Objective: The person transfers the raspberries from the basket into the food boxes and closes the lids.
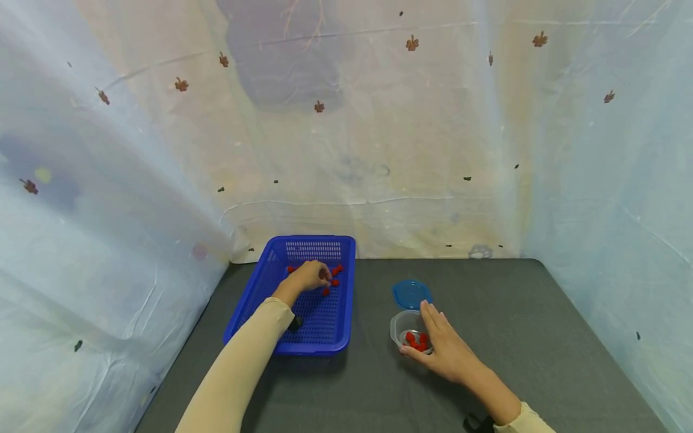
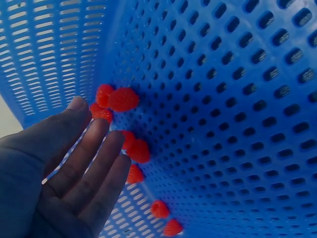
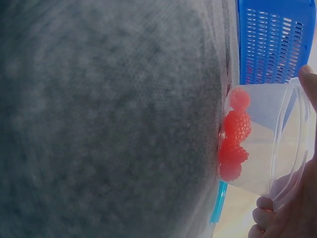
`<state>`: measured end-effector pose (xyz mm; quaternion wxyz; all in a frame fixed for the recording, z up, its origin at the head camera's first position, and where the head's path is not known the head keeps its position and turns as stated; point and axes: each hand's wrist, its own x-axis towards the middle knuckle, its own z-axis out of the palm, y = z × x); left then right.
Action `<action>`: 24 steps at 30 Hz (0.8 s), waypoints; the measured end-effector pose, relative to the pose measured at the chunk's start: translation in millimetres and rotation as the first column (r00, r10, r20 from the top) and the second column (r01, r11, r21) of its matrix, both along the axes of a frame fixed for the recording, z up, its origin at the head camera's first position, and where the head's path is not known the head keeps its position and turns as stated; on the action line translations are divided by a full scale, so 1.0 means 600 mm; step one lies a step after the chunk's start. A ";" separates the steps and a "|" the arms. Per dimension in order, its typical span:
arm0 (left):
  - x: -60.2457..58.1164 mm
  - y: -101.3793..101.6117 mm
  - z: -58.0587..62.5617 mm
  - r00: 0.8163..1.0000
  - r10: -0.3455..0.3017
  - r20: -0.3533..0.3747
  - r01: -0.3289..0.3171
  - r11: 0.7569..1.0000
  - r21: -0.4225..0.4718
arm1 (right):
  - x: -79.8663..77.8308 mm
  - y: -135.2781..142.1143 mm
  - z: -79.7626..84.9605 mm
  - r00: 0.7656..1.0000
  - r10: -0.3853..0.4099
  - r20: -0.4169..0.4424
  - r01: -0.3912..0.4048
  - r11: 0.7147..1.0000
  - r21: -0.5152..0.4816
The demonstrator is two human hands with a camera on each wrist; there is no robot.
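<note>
My left hand (image 1: 310,276) reaches down into a blue plastic basket (image 1: 344,328), over several red raspberries (image 1: 326,292). In the left wrist view its fingers are loosely bent, close to raspberries (image 2: 124,99) lying along the basket's perforated walls. No berry shows clearly between thumb and fingers. With thumb and fingers spread across the rim, my right hand (image 1: 450,352) holds a small clear plastic container (image 1: 398,326). Several raspberries (image 3: 237,126) lie on the container's bottom, seen through its side in the right wrist view.
A blue lid (image 1: 411,293) lies flat just behind the container. Both basket and container stand on a dark grey tabletop (image 1: 487,300). A pale patterned sheet (image 1: 379,150) hangs behind the table and along both sides.
</note>
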<state>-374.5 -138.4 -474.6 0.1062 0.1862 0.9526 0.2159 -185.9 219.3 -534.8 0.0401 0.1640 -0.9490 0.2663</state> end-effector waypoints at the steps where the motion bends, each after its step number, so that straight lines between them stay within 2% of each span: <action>1: 0.000 -0.001 -0.001 1.000 0.001 0.003 -0.001 1.000 -0.006 | 0.000 0.000 0.000 1.000 -0.001 0.000 0.001 1.000 -0.001; 16: 0.006 -0.002 -0.002 0.998 0.017 0.068 -0.014 0.999 -0.041 | 0.000 0.000 -0.001 1.000 -0.006 -0.001 0.006 1.000 0.000; 24: 0.008 -0.002 -0.005 0.998 0.017 0.054 -0.014 0.998 -0.058 | 0.000 0.001 -0.002 1.000 -0.008 0.000 0.008 1.000 0.006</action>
